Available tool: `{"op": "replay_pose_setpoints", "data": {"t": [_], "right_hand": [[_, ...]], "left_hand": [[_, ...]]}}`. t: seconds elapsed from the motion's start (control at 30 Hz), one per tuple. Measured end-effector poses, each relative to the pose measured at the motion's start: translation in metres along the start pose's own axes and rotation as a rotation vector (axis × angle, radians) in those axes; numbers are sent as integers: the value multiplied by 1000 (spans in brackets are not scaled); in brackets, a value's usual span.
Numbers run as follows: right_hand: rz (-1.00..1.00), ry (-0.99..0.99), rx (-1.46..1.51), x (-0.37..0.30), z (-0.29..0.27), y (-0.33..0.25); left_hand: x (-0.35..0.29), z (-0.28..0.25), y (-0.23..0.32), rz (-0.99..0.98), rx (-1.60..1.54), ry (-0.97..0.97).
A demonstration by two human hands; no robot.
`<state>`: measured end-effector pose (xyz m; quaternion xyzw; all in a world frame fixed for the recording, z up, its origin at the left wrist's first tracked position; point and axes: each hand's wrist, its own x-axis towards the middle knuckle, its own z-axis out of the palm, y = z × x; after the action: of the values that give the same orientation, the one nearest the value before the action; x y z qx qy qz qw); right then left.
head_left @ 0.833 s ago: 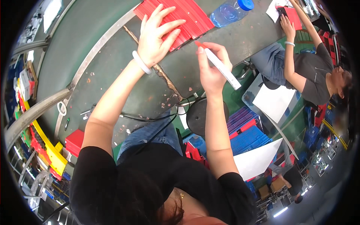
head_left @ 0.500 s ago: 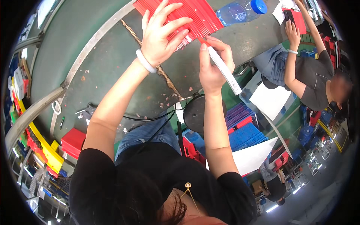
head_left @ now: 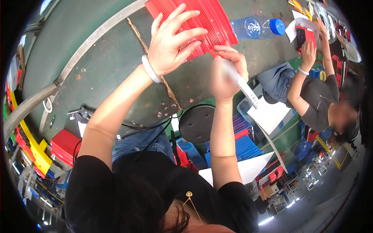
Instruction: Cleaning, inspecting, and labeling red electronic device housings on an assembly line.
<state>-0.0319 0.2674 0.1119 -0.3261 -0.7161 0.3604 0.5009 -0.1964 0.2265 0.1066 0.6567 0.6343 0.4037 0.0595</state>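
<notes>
A red ribbed panel (head_left: 217,25) lies on the green worktable (head_left: 112,72) at the top of the view. My left hand (head_left: 169,48) rests on its left part with the fingers spread, and a white band circles that wrist. In my right hand (head_left: 237,64) is a white marker pen (head_left: 248,92). Its red tip end meets the panel's near edge, close to the lower right corner. Part of the right hand is blurred, so the exact contact of the tip is hard to see.
Right of the panel lies a clear bottle (head_left: 254,28) with a blue cap. A co-worker's hand (head_left: 309,54) is on a red and black piece farther right. A black round stool seat (head_left: 197,123), a red stack (head_left: 65,144) and a black tool (head_left: 82,114) are nearer.
The view has shifted, so the panel, bottle and both hands appear slightly lower and farther right. My hands keep nearly the same places on the panel, with the marker still at its edge.
</notes>
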Motion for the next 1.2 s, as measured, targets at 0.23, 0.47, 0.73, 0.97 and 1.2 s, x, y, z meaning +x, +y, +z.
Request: {"op": "replay_pose_setpoints", "data": {"t": [0.23,0.47,0.73,0.97,1.2], "right_hand": [[61,-129,20,15,-11,-1],[33,-154,-26,18,-12,-1],[81,-133,-11,15,-11,1],[24,-147,-45,14,-12,5],[97,-133,84,13,-16,2]], "left_hand": [[0,12,-17,-23,-2,3],[0,50,-56,526,-1,520],[-1,46,-51,479,-22,479],[-1,44,-49,444,-50,454],[-1,48,-50,451,-83,481]]}}
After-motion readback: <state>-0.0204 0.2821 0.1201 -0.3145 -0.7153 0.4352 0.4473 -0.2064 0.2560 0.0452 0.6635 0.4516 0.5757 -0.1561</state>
